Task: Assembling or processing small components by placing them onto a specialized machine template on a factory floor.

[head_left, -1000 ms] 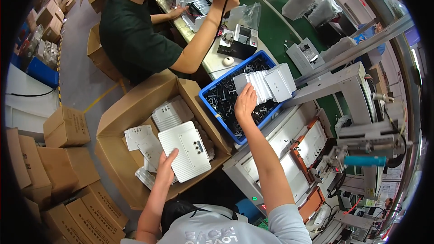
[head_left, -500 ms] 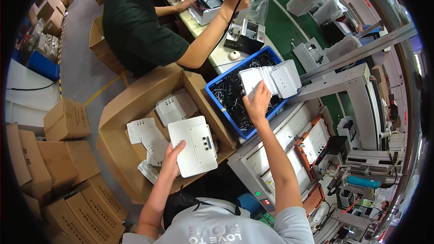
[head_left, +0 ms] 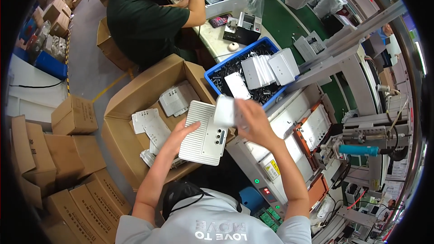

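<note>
Silver-white ribbed panel (head_left: 196, 143) between the hands, long axis pointing away from the body and leaning slightly right, dark holes (head_left: 218, 137) along its right side. The left hand (head_left: 177, 139) clasps its left edge; the right hand (head_left: 254, 121), nearer the upper-right corner, pinches a blurred white plate (head_left: 224, 110) there, contact unclear.

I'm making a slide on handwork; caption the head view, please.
Left hand holds a ribbed panel, right hand a white plate, near a blue bin.

Brown carton (head_left: 74, 115) near yellow floor line (head_left: 110, 87)
</note>
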`<state>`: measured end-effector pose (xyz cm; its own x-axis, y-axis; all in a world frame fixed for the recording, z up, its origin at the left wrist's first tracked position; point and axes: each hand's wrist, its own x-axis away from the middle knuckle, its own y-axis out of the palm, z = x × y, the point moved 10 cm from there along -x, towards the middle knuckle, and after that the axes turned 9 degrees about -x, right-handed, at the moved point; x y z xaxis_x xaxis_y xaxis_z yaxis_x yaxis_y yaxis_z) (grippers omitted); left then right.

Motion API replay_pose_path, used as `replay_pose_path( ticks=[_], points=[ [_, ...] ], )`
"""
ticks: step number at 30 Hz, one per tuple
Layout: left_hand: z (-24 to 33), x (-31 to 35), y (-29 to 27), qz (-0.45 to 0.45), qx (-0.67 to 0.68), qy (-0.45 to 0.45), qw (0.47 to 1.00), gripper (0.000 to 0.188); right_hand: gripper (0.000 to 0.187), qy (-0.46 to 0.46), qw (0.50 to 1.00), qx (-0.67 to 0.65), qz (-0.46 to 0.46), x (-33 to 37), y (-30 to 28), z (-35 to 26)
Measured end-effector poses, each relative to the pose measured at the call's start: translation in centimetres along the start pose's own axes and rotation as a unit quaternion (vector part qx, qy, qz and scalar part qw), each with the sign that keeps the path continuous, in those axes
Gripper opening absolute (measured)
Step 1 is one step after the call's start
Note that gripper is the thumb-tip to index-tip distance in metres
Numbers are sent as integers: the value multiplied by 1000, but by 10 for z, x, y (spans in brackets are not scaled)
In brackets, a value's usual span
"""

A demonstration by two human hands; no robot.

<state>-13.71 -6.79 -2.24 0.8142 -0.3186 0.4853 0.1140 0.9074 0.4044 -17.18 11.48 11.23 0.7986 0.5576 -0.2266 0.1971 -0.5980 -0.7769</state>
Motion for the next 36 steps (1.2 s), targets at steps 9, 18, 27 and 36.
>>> replay_pose_path(
  ticks=[9, 18, 27, 36],
  points=[
    [4, 26, 121, -230, -239, -21, 943, 52, 69, -101, 980, 49, -166, 107, -8, -113],
    [-38, 62, 215, -356, -245, -107, 896, 50, 55, -29, 986, 50, -157, 191, -33, -124],
    [-75, 74, 270, -396, -285, -151, 859, 48, 51, 9, 991, 39, -125, 255, -44, -123],
    [-98, 88, 333, -386, -190, -222, 875, 59, 43, 92, 989, 103, 60, 324, -99, -129]
  ],
)
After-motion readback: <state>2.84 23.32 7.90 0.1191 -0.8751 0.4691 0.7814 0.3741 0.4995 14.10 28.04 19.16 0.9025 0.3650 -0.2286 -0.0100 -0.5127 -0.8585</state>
